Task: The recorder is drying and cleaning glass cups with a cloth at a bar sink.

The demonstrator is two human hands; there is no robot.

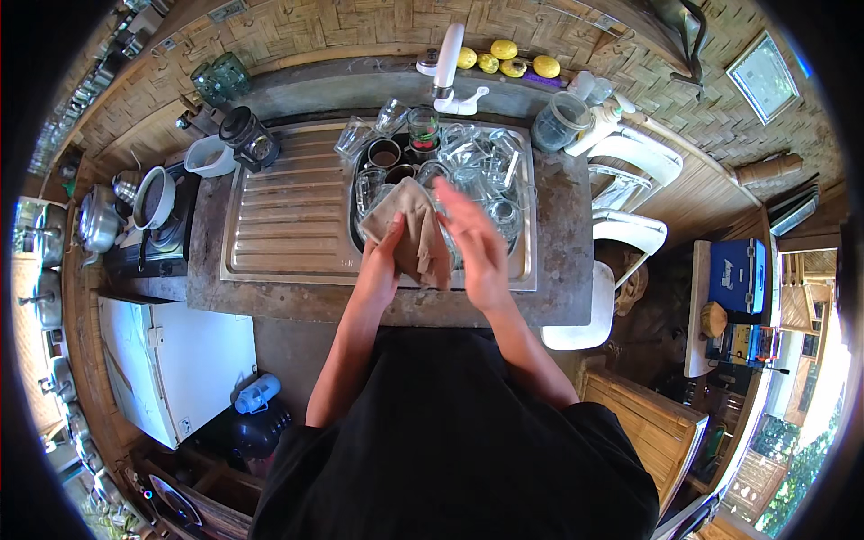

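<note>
A tan cloth (412, 233) hangs from my left hand (383, 260), whose thumb presses on its face over the front of the sink basin. To the right of the cloth, my right hand (478, 250) is raised with its fingers extended and blurred, and nothing shows in its grasp. Behind both hands, the steel sink is filled with clear glassware (469, 152), dark mugs (384, 154) and a glass with a red and green pattern (424, 129). Part of the glassware is hidden by my hands and the cloth.
A ribbed steel drainboard (290, 209) lies left of the basin. A French press (248, 137) and a white plastic tub (210, 156) stand at its back left corner. Behind the sink rises a white faucet (448, 64); a large clear container (560, 121) stands at the right.
</note>
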